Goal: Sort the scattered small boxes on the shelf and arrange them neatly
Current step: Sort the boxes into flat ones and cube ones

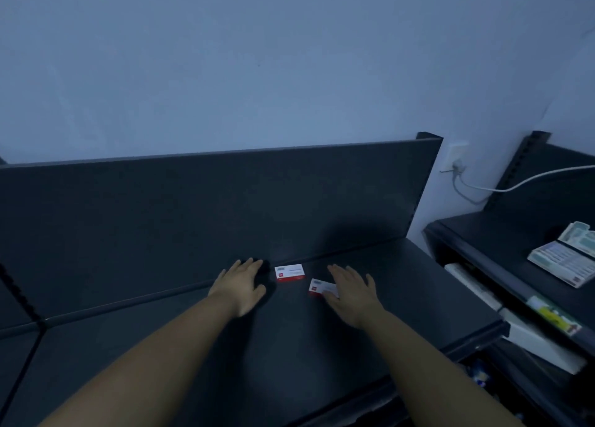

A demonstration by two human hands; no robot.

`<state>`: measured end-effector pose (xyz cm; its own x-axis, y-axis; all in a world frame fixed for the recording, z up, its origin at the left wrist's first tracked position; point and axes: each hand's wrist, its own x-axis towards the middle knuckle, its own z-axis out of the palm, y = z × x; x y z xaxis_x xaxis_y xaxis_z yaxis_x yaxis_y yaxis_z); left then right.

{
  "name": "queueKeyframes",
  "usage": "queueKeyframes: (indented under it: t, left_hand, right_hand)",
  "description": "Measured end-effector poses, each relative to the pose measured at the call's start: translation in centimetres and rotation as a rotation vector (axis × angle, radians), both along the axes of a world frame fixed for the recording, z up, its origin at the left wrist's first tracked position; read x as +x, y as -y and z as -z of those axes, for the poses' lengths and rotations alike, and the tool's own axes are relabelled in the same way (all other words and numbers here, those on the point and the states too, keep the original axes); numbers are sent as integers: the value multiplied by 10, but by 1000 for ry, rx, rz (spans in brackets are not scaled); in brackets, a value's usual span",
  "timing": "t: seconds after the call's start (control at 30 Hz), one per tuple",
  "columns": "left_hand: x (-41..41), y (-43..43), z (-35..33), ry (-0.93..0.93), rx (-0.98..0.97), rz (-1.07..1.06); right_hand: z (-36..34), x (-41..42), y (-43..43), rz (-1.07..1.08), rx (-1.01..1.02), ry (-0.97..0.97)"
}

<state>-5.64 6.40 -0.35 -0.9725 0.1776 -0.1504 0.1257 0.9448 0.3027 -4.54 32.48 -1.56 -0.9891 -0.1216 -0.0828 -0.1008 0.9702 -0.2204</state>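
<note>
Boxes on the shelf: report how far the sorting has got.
Done: the far box lies roughly straight near the back panel. In hand: right hand touches the tilted box; left hand lies open beside the far box. Left: line both up.

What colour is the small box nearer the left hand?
The small box is white with a red near edge; the head view shows it.

Head view, sole camera, wide-angle. Worn at head height, facing forward and down. Close above a dark shelf (289, 346), which fills the lower half of the frame. Pale wall (257, 56) fills the upper half. Second shelf unit (502, 233) at the right edge. No other view shares the scene.
</note>
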Motion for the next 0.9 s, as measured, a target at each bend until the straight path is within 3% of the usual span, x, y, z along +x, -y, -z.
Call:
queueKeyframes:
  t: [0.23, 0.7, 0.9]
  left_hand:
    - [-28, -34, 18, -13, 7, -50]
    - [-49, -68, 42, -64, -66, -81]
    - [-47, -71, 54, -132, 50, -166]
  right_hand:
    - [1, -30, -35, 24, -14, 42]
    - [31, -42, -21, -195, -45, 60]
    - [33, -48, -27, -201, -46, 29]
